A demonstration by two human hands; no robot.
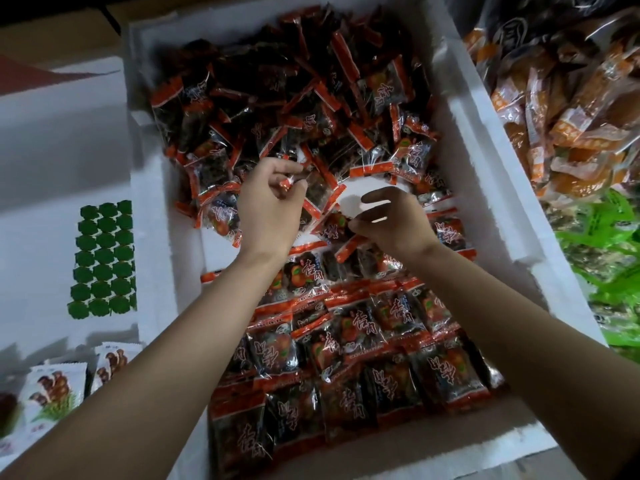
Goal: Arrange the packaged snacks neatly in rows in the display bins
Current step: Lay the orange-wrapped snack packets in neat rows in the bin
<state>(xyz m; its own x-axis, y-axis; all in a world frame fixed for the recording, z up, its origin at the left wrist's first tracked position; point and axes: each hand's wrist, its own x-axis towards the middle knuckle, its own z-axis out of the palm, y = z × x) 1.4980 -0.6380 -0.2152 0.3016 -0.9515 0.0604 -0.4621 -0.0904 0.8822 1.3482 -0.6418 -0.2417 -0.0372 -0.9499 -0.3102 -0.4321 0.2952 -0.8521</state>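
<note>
At the far left we see a sheet of green stickers (104, 261) on white foam, with white mushroom packs (57, 389) nearer to us. Inside the white foam bin (152, 237), our left hand (268, 209) pinches the red edge of a snack packet (289, 183) at the near edge of the loose pile (294, 98). Close beside it, our right hand (391, 223) pinches a second packet (341, 230) by its red end, just beyond the neat rows (346, 341). Orange packs (571, 116) lie heaped at the right.
</note>
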